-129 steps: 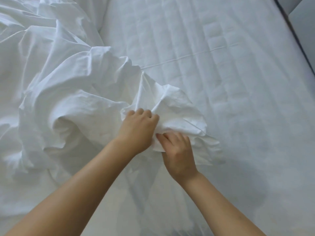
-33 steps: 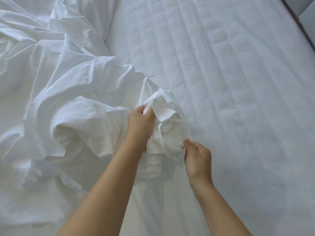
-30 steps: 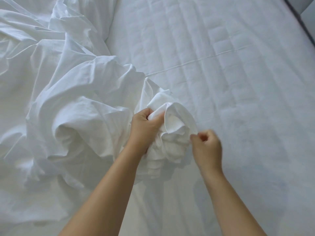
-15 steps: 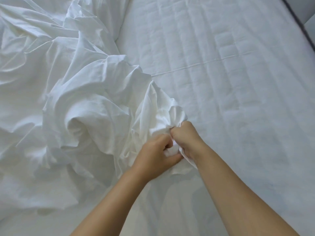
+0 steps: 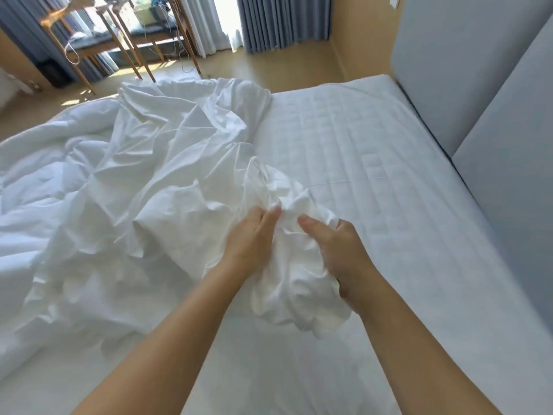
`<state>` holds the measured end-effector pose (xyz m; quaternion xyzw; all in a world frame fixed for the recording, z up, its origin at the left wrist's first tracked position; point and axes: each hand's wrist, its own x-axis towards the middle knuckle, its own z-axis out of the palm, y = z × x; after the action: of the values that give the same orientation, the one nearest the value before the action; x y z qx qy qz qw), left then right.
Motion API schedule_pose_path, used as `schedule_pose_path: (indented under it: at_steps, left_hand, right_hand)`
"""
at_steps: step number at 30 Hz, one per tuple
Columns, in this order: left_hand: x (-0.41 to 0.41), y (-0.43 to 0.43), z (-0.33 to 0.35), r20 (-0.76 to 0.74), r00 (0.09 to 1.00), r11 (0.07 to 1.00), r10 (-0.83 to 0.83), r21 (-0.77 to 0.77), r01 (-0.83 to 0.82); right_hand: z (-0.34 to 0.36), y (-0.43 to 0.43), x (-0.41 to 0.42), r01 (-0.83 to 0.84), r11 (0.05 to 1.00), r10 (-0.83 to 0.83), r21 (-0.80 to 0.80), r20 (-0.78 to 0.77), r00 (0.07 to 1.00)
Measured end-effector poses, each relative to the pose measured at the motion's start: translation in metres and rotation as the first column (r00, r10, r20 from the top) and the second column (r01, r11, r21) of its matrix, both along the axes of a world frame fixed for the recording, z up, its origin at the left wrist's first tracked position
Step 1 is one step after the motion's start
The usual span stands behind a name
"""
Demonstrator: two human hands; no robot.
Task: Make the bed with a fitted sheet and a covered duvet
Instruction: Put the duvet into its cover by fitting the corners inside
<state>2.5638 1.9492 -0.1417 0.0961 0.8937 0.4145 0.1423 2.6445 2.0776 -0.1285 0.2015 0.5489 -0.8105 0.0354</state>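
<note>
Both hands, left hand point(image 5: 254, 238) and right hand point(image 5: 338, 250), grip a bunched white sheet point(image 5: 179, 187) over the bare mattress point(image 5: 374, 175). Maybe they hunt for its corner. Next, spread it flat.

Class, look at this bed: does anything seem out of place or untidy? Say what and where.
The white sheet lies crumpled in a heap on the bed's left half, leaving the quilted mattress bare on the right. The left hand and right hand grip one bunch.
</note>
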Motion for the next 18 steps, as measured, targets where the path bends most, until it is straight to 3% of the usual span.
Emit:
schedule_pose_path:
  at_steps: [4,7,10,13,18]
  left_hand:
    - [0.019,0.002,0.054,0.245,0.962,0.991,0.118,0.038,-0.131]
    - [0.044,0.021,0.087,0.422,0.903,0.972,0.079,0.17,-0.164]
    - [0.072,0.071,0.111,0.311,0.948,0.961,0.064,0.238,-0.143]
    - [0.11,0.142,0.121,0.188,0.98,0.985,-0.069,0.17,0.037]
    - [0.161,0.238,0.058,0.264,0.936,0.972,-0.234,0.064,0.225]
  right_hand:
    - [0.04,-0.018,0.036,-0.023,0.988,0.035,0.151,-0.08,0.996]
    - [0.064,-0.008,0.066,-0.001,0.974,0.033,0.227,-0.136,0.99]
    - [0.09,0.038,0.103,0.1,0.957,-0.043,0.271,-0.207,0.977]
    - [0.102,0.109,0.153,0.271,0.918,-0.192,0.289,-0.272,0.943]
    - [0.04,0.19,0.216,0.453,0.814,-0.441,0.365,-0.119,0.889]
